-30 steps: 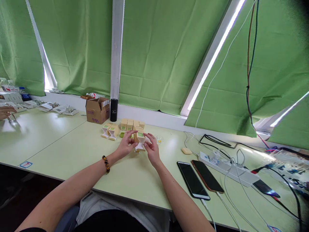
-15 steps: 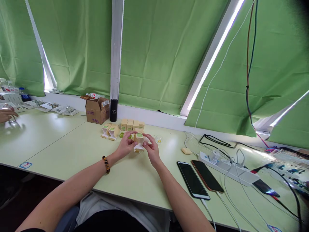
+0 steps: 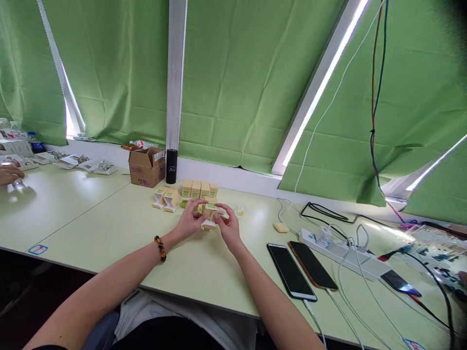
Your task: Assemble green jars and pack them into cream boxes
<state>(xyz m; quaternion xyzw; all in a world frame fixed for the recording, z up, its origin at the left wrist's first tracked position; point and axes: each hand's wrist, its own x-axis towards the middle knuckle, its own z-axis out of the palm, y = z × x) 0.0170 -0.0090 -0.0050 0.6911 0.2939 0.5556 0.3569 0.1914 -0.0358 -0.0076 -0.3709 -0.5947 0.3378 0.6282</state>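
Note:
Between my two hands is a small tan cardboard box (image 3: pixel 209 224) with a white inside and a green label on top. My left hand (image 3: pixel 191 217) grips its left side, thumb low and forefinger at the upper edge. My right hand (image 3: pixel 228 224) holds the right side the same way, with the thumb by the front flap. Two similar boxes (image 3: pixel 170 198) stand with flaps open to the left. Behind my hands is a row of several closed tan boxes (image 3: pixel 196 187). A green object (image 3: pixel 185 203), partly hidden, lies behind my left hand, and small clear pieces (image 3: pixel 240 210) lie to the right.
A brown carton (image 3: pixel 146 167) and a black cylinder (image 3: pixel 171 166) stand at the back. To the right lie two phones (image 3: pixel 292 271), a white power strip (image 3: pixel 343 253) and tangled cables. At far left, another person's hand (image 3: pixel 10 175) is near open white packages (image 3: pixel 99 166).
The front flap of the box in my hands looks folded further in, and my right thumb has shifted slightly left. The other boxes have not moved.

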